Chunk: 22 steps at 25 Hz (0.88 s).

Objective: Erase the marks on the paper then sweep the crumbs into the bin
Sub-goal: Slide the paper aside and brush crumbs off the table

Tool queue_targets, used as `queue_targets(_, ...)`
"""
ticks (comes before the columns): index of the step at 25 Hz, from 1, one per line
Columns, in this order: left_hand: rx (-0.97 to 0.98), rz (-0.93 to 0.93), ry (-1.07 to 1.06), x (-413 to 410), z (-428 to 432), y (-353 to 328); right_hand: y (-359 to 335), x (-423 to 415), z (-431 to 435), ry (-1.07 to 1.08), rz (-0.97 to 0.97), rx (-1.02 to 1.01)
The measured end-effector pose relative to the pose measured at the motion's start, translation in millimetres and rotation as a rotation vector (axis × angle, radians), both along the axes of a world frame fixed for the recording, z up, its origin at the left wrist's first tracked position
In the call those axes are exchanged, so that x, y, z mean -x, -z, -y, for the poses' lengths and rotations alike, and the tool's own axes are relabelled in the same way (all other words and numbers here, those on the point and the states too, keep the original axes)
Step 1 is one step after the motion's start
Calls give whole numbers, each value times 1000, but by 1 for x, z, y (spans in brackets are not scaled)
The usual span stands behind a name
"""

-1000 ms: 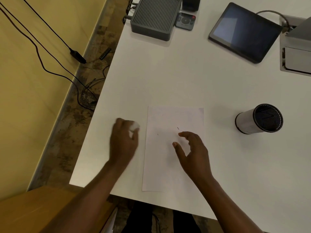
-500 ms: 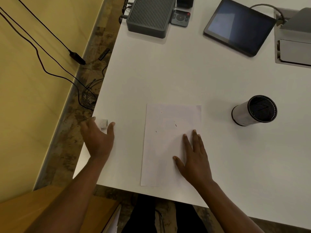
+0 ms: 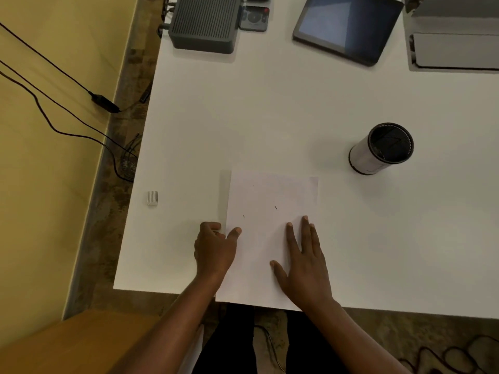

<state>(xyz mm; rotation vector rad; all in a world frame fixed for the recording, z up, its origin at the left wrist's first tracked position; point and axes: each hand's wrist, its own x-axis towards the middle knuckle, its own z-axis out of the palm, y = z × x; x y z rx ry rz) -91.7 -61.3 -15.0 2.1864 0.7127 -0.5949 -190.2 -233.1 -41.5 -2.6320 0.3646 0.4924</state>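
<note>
A white sheet of paper (image 3: 267,201) lies near the table's front edge, its bottom hanging slightly over, with a few small dark crumbs or marks near its middle. My left hand (image 3: 214,249) pinches the paper's left edge, thumb on top and fingers curled at the edge. My right hand (image 3: 305,263) rests flat on the lower right of the sheet, fingers spread. A small white ribbed eraser (image 3: 152,198) lies alone near the table's left edge, apart from both hands. The bin (image 3: 378,149), a small white cylinder with a dark liner, stands to the right of the paper.
On the white table (image 3: 270,103), at the back, are a dark grey ribbed box (image 3: 205,22), a remote (image 3: 253,18), a tablet (image 3: 348,25) and a grey device (image 3: 453,36). Cables run over the floor on the left. A wooden surface (image 3: 67,344) is at lower left.
My left hand let go of the eraser near the table's left edge, then moved right and took the paper's left edge. My right hand came down flat on the sheet.
</note>
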Motion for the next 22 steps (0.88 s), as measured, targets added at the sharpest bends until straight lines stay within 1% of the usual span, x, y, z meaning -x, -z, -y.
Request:
queue_targets(2,33,-19,69,2,-1,-5,-1,9,-1,29,7,-10)
queue_targets(6,38,32,339,11,4,-20,-3,27,-11,135,-7,-36)
queue_targets(8,17,79,473,13,7,-27,-10,35,-19,174,36,-64)
queue_targets(9,15,90,532,12,9,-31,-15,38,-22,169,83,-109)
queue_targets(12,24,56,680,8,15,-43,-32,35,-32,62,236,-325)
queue_targets(14,1,40,790,4,20,-54,-37,27,-36,-7,295,-436)
queue_targets(16,-50,41,882,-2,24,-65,-33,21,-37,-39,323,-489)
queue_targets(17,-68,35,919,-5,27,-70,-28,21,-36,-34,323,-489)
queue_targets(19,-91,-1,951,-12,29,-79,-12,28,-33,44,297,-422)
queue_targets(22,-110,-43,953,-21,32,-92,5,43,-22,272,227,-241)
